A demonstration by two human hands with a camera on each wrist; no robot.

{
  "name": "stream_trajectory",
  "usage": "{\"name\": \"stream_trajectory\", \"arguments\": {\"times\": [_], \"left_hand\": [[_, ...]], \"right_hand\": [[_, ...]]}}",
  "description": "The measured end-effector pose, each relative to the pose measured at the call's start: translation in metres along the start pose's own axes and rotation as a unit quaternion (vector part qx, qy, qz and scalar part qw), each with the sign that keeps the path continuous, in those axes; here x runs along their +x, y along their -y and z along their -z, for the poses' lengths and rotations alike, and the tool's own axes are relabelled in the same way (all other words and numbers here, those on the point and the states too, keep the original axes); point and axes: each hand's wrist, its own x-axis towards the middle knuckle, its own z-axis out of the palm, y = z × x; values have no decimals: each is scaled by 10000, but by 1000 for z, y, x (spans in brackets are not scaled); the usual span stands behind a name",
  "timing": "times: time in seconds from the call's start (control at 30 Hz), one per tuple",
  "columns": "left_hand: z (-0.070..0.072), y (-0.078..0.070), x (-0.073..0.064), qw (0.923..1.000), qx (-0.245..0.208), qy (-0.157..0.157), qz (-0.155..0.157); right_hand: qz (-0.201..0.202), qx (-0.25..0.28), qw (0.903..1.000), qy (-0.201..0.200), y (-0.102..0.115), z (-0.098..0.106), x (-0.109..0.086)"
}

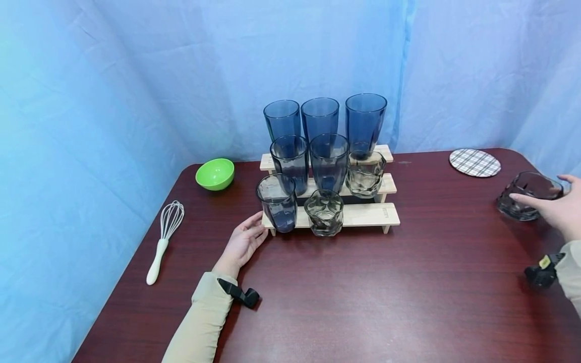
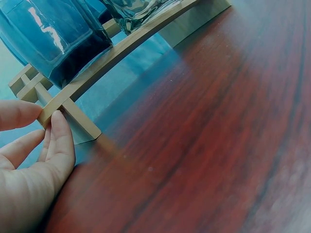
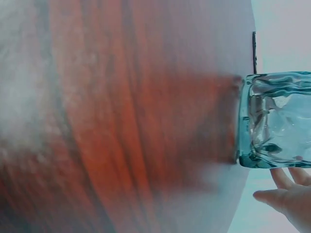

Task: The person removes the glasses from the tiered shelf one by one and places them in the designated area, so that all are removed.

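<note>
My left hand (image 1: 245,241) pinches the left end of the front step of a pale wooden tiered rack (image 1: 363,216) between thumb and fingers; the left wrist view shows the step's end (image 2: 54,108) between them. Close by on that step stand a tall grey-blue glass (image 1: 279,206) and a short wavy smoky glass (image 1: 324,217). Far off at the right, my right hand (image 1: 565,206) holds another short smoky glass (image 1: 522,199) from its right side, thumb across the front. In the right wrist view this glass (image 3: 277,121) appears sideways, fingers against its side, thumb hidden.
Three tall blue glasses (image 1: 365,123) line the back step. The middle step bears two tall dark-blue glasses (image 1: 329,164) and a short clear glass (image 1: 365,176). A green bowl (image 1: 215,174) and a whisk (image 1: 163,244) lie left; a checked round mat (image 1: 475,163) lies back right.
</note>
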Motion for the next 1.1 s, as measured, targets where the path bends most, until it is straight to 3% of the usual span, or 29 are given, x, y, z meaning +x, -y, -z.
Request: {"name": "stream_trajectory", "arguments": {"times": [0.47, 0.67, 0.9, 1.1], "left_hand": [[2, 2, -3, 9999, -55, -83, 55], [3, 2, -4, 10000, 22, -58, 57], [2, 1, -2, 9999, 116, -61, 24], [1, 2, 0, 9999, 114, 4, -23]], "right_hand": [[491, 195, 9973, -506, -7, 3, 22], [641, 206, 9967, -463, -4, 3, 25], [788, 669, 9946, -89, 124, 37, -92], [1016, 706, 9923, 69, 136, 31, -103]]}}
